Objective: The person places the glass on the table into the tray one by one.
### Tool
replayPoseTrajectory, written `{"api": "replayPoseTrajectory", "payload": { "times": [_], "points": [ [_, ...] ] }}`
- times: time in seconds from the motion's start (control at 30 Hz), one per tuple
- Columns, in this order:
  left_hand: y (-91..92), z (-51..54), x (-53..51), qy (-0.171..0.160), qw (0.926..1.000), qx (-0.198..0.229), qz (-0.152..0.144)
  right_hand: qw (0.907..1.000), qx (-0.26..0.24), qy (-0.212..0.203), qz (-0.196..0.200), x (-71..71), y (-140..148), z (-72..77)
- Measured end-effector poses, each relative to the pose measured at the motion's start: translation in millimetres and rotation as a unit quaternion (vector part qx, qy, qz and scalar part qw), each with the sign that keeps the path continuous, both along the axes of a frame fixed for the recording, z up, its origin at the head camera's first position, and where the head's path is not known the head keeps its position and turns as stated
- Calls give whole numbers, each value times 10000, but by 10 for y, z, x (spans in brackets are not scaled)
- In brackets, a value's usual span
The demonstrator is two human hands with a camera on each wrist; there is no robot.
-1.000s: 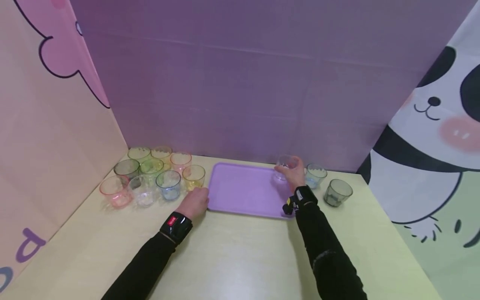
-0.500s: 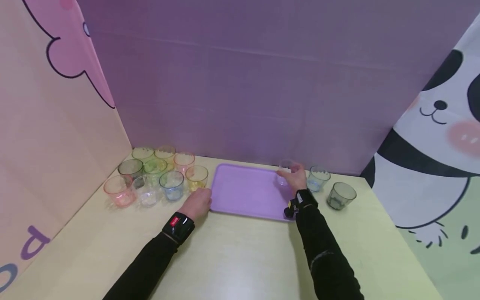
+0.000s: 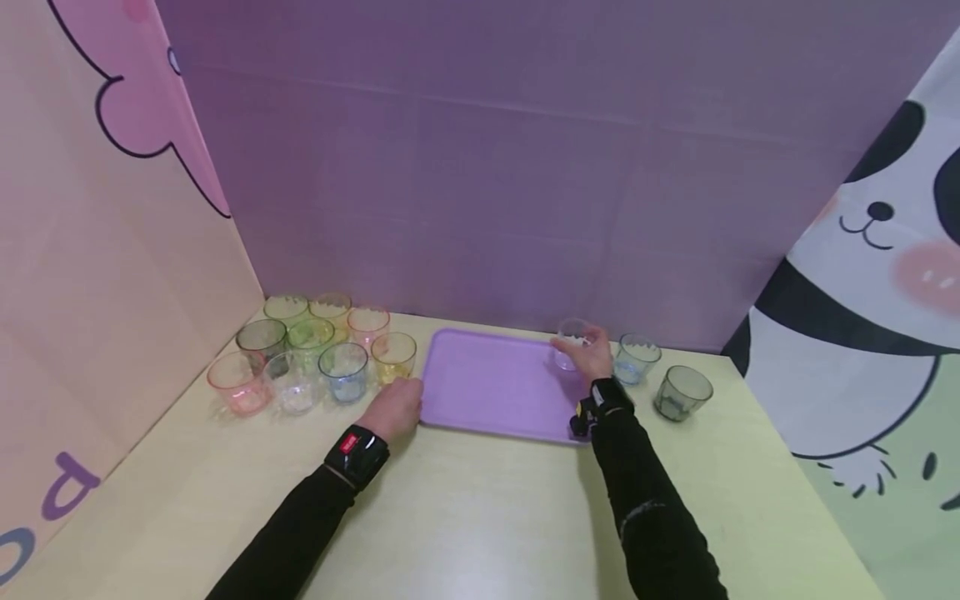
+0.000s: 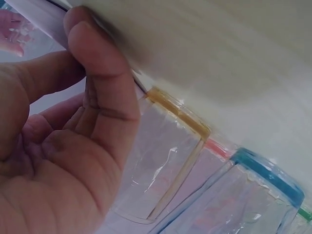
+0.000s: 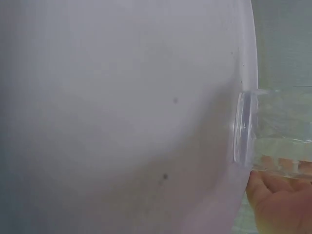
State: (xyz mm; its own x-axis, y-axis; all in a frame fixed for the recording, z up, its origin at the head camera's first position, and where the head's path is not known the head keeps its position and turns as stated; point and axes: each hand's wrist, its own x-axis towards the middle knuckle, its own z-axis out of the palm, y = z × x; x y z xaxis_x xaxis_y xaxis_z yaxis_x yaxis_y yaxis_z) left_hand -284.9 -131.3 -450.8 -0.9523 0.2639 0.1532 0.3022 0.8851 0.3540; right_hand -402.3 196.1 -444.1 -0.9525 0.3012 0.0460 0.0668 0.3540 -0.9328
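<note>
A purple tray (image 3: pixel 495 383) lies on the table. At its near left corner my left hand (image 3: pixel 393 408) pinches the edge between thumb and curled fingers, as the left wrist view shows. My right hand (image 3: pixel 594 354) grips a clear drinking glass (image 3: pixel 573 330) from the right side, over the tray's far right corner. In the right wrist view the base of this glass (image 5: pixel 282 117) stands at the tray's inner rim, seemingly touching it. Close by my left hand is a yellow-tinted glass (image 3: pixel 393 358).
Several tinted glasses crowd the table's left back, among them a blue glass (image 3: pixel 343 373), a pink glass (image 3: pixel 239 384) and a clear glass (image 3: pixel 292 385). Right of the tray stand a pale blue glass (image 3: pixel 637 360) and a grey glass (image 3: pixel 683 392). A purple backdrop (image 3: pixel 465 167) closes the back.
The clear glass in my right hand has come slightly down and left at the tray's far right corner. My left hand stays on the tray's edge. The head view has shifted a little.
</note>
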Motion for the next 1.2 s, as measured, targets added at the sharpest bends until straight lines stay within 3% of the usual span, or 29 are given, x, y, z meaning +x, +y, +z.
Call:
{"api": "replayPoseTrajectory", "payload": {
  "times": [0.33, 0.8, 1.2],
  "points": [
    [-10, 18, 20, -24, 9999, -131, -57, 9993, 367, 44, 116, 29, 6, 14],
    [-13, 41, 25, -190, 9997, -90, -111, 9990, 404, 114, 167, 22, 23, -20],
    [-14, 57, 32, -317, 9994, 11, -111, 9973, 396, 291, 540, 85, 15, 16]
  ]
}}
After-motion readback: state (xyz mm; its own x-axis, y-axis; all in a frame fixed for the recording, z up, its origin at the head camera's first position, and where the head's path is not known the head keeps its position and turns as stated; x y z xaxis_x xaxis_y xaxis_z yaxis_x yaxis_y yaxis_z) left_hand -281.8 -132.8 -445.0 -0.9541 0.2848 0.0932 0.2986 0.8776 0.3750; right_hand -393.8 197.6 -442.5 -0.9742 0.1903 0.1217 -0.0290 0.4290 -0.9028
